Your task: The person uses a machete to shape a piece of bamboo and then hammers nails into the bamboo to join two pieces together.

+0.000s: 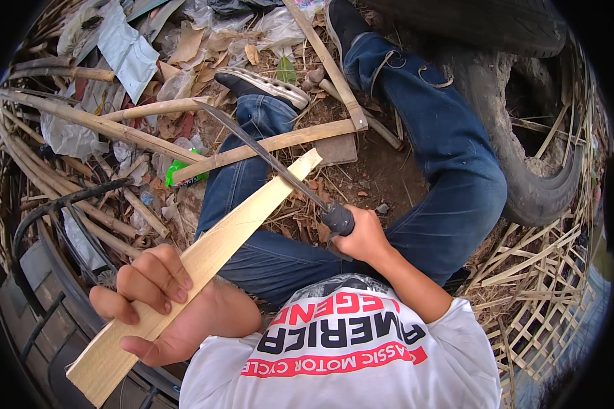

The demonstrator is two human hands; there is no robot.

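Note:
My left hand [150, 293] is closed around the near part of a pale, flat split bamboo slat [235, 221], fingers on one edge and thumb on the other. The slat slants away to the right, over my jeans. In my right hand [363, 235] is the black wrapped handle [338, 219] of a long, narrow knife. Its dark blade [245, 138] crosses the slat close to the far end and points away to the left. At that end the slat looks unevenly cut. Whether the edge bites into the bamboo, I cannot tell.
An angled bamboo frame [273, 144] lies across my left shin. Bamboo poles [102, 126] and plastic litter [126, 51] spread over the left ground. Old tires [552, 187] stand at right, above a woven bamboo lattice [532, 300]. A black metal frame [31, 286] is at far left.

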